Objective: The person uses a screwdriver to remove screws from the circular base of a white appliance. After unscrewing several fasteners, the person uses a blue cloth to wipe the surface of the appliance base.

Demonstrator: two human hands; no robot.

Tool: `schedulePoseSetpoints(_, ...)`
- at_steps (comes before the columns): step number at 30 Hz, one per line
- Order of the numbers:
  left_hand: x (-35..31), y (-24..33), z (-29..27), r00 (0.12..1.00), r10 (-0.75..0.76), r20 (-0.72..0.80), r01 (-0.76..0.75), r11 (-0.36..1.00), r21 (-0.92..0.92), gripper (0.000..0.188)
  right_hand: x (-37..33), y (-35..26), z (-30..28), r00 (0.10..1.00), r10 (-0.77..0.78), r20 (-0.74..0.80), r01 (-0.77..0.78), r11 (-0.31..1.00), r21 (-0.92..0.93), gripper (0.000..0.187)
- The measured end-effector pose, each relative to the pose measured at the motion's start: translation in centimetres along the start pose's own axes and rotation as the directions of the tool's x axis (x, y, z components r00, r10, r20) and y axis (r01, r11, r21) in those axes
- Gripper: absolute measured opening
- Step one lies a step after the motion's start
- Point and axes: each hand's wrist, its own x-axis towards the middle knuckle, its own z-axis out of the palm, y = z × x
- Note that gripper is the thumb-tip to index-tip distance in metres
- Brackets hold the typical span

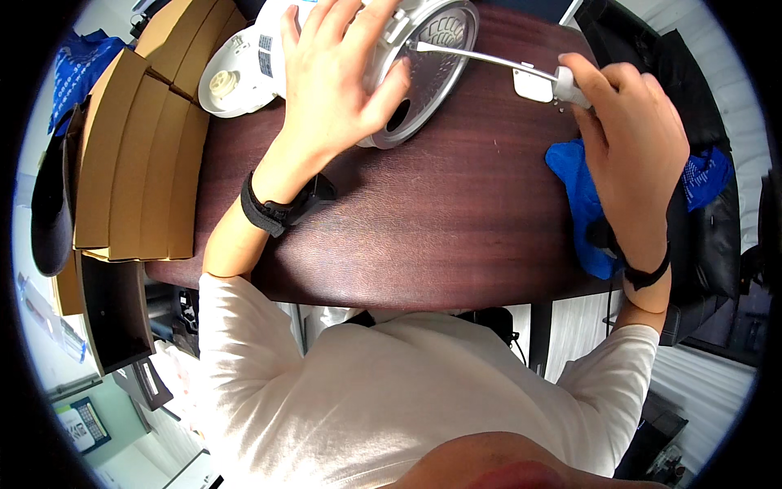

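A white appliance (272,50) with a round, silvery metal plate (425,77) on its right side lies tilted at the far edge of view. My left hand (336,77) rests across its white housing, fingers spread and thumb out toward the plate. In my right hand (631,122) is a screwdriver (489,59), gripped by its pale translucent handle. Its long shaft points left, and the tip meets the appliance at the plate's inner edge. A round white part (231,77) with a cream knob sits at the appliance's left end.
Brown cardboard boxes (134,163) stand along the table's left side. Beneath the screwdriver handle lies a small white plate (532,85) with tiny bits nearby. A blue cloth (580,200) lies by my right wrist on the dark wooden table (407,212). A black chair (709,220) is at the right.
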Motion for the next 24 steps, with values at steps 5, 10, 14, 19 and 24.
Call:
schedulePoseSetpoints(5,0.2,0.1,0.0,1.000,-0.004,0.001,0.004,1.000,0.005,0.058,-1.2,0.7,2.1,0.998,0.059,-0.023,-0.049,0.946,0.321,0.025)
schedulePoseSetpoints(10,0.2,0.1,0.0,1.000,-0.006,-0.007,0.006,1.000,-0.008,0.058,-3.8,-0.2,3.1,0.843,0.097,0.530,-0.536,0.232,0.811,0.025)
schedulePoseSetpoints(14,0.1,0.1,0.1,1.000,-0.008,-0.007,0.009,1.000,0.006,0.058,-4.1,-1.5,3.7,0.749,-0.115,0.653,-0.663,-0.134,0.737,0.029)
schedulePoseSetpoints(19,0.1,0.1,0.0,1.000,-0.021,0.002,0.021,1.000,-0.004,0.058,-3.7,-2.2,3.4,0.701,-0.192,0.687,-0.713,-0.227,0.663,0.029)
schedulePoseSetpoints(24,0.2,0.1,0.0,1.000,-0.011,-0.003,0.011,1.000,-0.005,0.058,-3.8,-2.3,3.6,0.712,-0.178,0.680,-0.703,-0.170,0.691,0.029)
